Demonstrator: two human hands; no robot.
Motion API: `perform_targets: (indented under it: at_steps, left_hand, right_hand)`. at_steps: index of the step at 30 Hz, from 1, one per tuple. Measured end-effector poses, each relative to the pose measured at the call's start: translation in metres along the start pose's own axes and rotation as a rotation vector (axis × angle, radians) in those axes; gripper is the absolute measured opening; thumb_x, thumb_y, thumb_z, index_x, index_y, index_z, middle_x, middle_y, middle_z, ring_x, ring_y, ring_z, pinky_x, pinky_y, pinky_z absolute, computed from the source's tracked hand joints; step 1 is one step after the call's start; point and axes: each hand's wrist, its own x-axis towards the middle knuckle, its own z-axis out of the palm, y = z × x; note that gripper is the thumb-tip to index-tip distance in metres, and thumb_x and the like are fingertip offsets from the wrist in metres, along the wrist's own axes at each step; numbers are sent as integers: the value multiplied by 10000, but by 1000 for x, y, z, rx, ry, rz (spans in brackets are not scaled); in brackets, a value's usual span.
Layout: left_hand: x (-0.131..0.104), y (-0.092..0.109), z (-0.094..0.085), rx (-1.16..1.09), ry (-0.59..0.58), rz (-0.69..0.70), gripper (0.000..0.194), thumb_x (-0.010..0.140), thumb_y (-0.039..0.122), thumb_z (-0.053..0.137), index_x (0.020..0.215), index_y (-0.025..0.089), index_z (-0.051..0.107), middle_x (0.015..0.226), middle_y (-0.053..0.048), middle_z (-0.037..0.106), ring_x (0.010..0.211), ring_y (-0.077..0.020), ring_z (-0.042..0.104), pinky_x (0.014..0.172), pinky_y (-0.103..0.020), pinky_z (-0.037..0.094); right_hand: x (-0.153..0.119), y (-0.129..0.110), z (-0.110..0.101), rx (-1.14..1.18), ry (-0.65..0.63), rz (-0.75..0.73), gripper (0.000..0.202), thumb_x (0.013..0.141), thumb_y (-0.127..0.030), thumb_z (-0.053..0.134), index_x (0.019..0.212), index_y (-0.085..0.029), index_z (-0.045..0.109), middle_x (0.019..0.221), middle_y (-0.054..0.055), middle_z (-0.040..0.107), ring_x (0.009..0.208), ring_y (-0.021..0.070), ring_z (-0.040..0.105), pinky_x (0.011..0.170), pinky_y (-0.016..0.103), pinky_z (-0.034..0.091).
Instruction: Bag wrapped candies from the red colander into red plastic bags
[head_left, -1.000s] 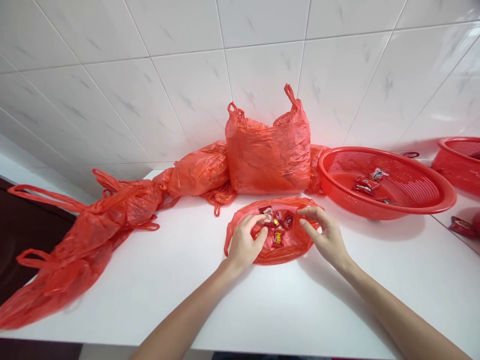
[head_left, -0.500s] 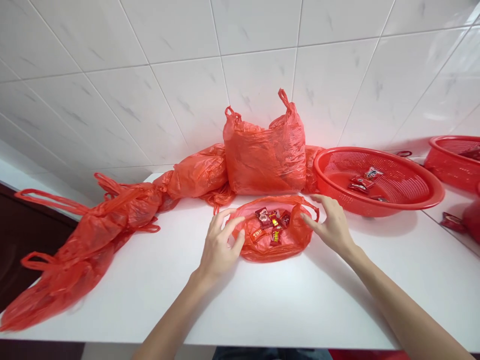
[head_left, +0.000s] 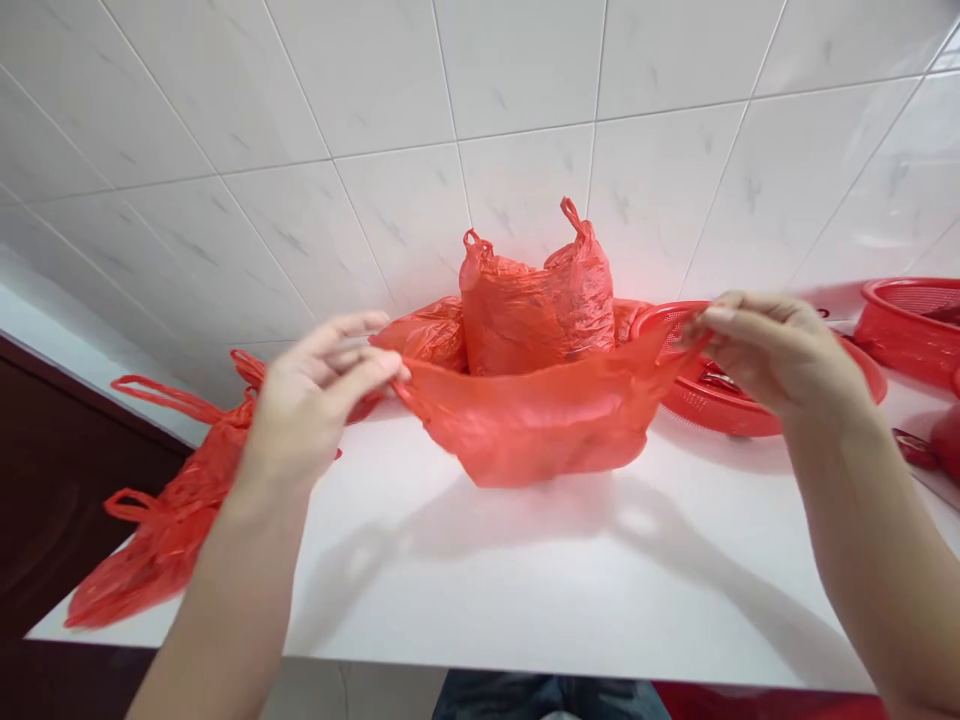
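A thin red plastic bag (head_left: 544, 425) hangs stretched between my two hands, lifted above the white table. My left hand (head_left: 322, 385) pinches its left handle between thumb and fingertips. At the other side my right hand (head_left: 776, 350) grips the right handle. The bag sags in the middle, and its front wall hides whatever lies inside. Behind it stands a fuller red plastic bag (head_left: 536, 310) with two upright handles. The red colander (head_left: 739, 405) at the right is partly covered by my right hand and the raised bag.
More red bags (head_left: 184, 500) lie along the table's left side. A second red basket (head_left: 911, 335) stands at the far right, with a wrapped piece (head_left: 915, 448) before it. White wall tiles (head_left: 525, 70) rise behind the white table (head_left: 525, 600).
Both hands have taken hold of the bag's handles, moved apart and raised the bag off the table. The wrapped candies seen inside it are now hidden.
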Motion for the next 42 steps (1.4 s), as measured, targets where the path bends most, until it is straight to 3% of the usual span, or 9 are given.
perform_targets:
  at_steps: [5, 14, 18, 23, 25, 27, 30, 36, 42]
  left_hand:
    - [26, 38, 27, -88, -99, 171, 94, 783, 173, 733, 875, 190, 740, 685, 16, 666, 683, -143, 646, 727, -305, 550]
    - [15, 64, 76, -70, -424, 65, 339, 745, 166, 838, 1065, 130, 734, 800, -10, 693, 793, -209, 729, 758, -346, 599]
    - [10, 67, 86, -11, -511, 166, 147, 816, 171, 755, 960, 140, 760, 804, -9, 715, 782, -193, 722, 741, -322, 589]
    - [15, 64, 91, -5, -412, 228, 118, 814, 223, 740, 904, 150, 764, 851, -26, 747, 824, -182, 712, 767, -299, 581]
    - [19, 60, 94, -40, -365, 249, 152, 785, 242, 767, 908, 153, 760, 866, -29, 750, 835, -179, 707, 790, -299, 578]
    - [23, 56, 96, -71, -338, 260, 191, 764, 252, 785, 927, 154, 760, 895, -36, 756, 853, -181, 708, 817, -308, 577]
    - [29, 48, 97, -97, -317, 264, 272, 715, 226, 820, 971, 154, 764, 958, -52, 765, 925, -196, 710, 876, -325, 574]
    - [39, 25, 82, -202, -239, 256, 333, 653, 176, 830, 981, 168, 766, 913, -41, 754, 922, -206, 712, 917, -372, 577]
    - [44, -11, 66, -329, -20, 290, 315, 635, 175, 833, 939, 207, 759, 892, -7, 740, 879, -166, 702, 871, -314, 576]
  right_hand:
    - [11, -32, 25, 47, -105, -43, 222, 787, -306, 809, 688, -173, 662, 684, -16, 695, 679, 98, 657, 711, 307, 533]
    - [-10, -49, 70, -61, -380, -116, 244, 842, -419, 773, 943, -199, 743, 896, 17, 733, 863, 193, 718, 781, 348, 609]
    - [-19, -55, 80, -151, -356, -263, 253, 841, -414, 770, 985, -208, 749, 948, 13, 732, 888, 187, 700, 858, 367, 591]
    - [-16, -27, 74, -104, -235, -430, 422, 804, -386, 813, 1196, -275, 702, 1222, 44, 708, 1127, 239, 652, 999, 423, 535]
    - [-14, -5, 71, -97, -264, -400, 571, 759, -379, 852, 1290, -304, 656, 1347, 41, 657, 1238, 259, 600, 1076, 444, 477]
    - [-11, 16, 72, -57, -306, -283, 517, 759, -415, 844, 1233, -274, 693, 1314, 46, 681, 1261, 280, 590, 1085, 448, 462]
    - [-8, 41, 76, 148, -201, -109, 325, 830, -532, 745, 938, -226, 762, 1087, 53, 763, 1102, 282, 681, 971, 423, 527]
    - [2, 50, 80, 640, -15, 95, 373, 784, -507, 779, 670, -214, 579, 813, 21, 740, 765, 179, 697, 817, 326, 575]
    - [6, 46, 77, 795, 50, 278, 363, 995, -307, 549, 658, -200, 468, 522, -75, 460, 389, 50, 329, 501, 176, 447]
